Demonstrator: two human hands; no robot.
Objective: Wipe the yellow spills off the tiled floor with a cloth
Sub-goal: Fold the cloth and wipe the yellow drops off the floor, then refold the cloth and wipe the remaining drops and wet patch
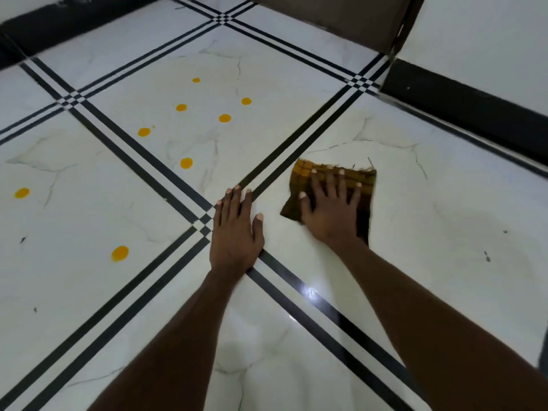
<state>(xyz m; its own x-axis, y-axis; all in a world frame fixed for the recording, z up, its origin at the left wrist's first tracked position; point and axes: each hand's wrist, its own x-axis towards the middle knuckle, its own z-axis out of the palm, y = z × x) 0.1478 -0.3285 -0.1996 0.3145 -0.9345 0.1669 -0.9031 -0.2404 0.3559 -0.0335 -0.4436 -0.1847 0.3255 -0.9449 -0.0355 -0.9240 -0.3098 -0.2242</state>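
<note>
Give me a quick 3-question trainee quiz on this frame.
1. True or false: the right hand presses flat on the cloth.
2. How many yellow spills are visible on the floor? A) three B) eight C) twelve
3. What does the left hand touch?

Key:
1. True.
2. B.
3. Bare floor, palm down, at the crossing of the black tile lines; it holds nothing.
</note>
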